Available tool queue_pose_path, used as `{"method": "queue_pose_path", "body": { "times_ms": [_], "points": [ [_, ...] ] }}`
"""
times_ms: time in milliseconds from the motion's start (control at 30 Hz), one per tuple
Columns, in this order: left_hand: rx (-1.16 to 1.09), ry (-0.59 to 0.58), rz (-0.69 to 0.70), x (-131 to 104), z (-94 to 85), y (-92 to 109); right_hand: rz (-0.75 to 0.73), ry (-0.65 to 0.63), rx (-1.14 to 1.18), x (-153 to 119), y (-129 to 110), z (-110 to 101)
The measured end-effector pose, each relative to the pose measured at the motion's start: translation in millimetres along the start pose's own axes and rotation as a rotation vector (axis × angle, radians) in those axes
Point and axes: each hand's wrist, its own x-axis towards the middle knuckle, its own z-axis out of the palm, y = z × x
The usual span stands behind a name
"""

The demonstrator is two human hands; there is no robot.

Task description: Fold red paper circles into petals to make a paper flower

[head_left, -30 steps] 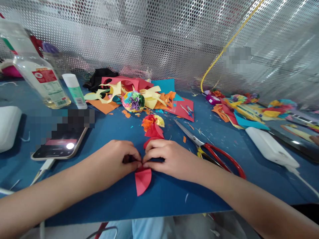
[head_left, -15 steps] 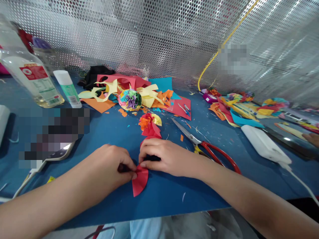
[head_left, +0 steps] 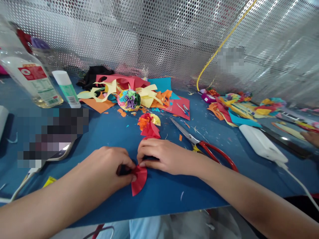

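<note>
A folded red paper piece [head_left: 140, 182], fan-shaped, is pinched near the front edge of the blue table [head_left: 171, 196]. My left hand [head_left: 113, 166] grips its left side between thumb and fingers. At its upper edge my right hand [head_left: 161, 156] is closed on the same paper, thumb and fingertips together. Just beyond the right hand lie more red paper pieces [head_left: 151, 130], partly hidden by it, beside a small orange-and-red paper flower [head_left: 145, 121] and a yellow folded piece [head_left: 156, 119]. Scissors with red handles [head_left: 211, 151] rest beyond my right forearm.
At the left stand a clear bottle [head_left: 37, 79] and a glue stick [head_left: 66, 89], near a phone [head_left: 59, 152] on a cable. A multicoloured paper ball [head_left: 129, 100] sits among paper scraps [head_left: 104, 91]. A white power bank [head_left: 263, 144] lies right; another person's hand [head_left: 310, 136] shows at the edge.
The whole view has shifted slightly. Both hands keep their pinch on the red paper, with hardly any movement.
</note>
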Motion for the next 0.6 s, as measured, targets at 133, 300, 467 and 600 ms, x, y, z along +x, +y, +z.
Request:
{"method": "queue_pose_path", "body": {
  "times_ms": [133, 300, 467, 600],
  "points": [
    [-0.013, 0.001, 0.048, -2, 2.1, -1, 0.004, -0.008, -0.031, 0, -1, 0],
    [0.015, 0.008, 0.164, -4, 6.9, -5, -0.063, 0.033, -0.105, -3, 4, 3],
    [0.05, -0.003, 0.171, -6, 7.2, -3, -0.189, 0.07, -0.399, -7, 8, 4],
    [0.114, -0.042, 0.189, -7, 7.3, 0, -0.274, 0.135, -0.585, -11, 6, 3]
  ]
}}
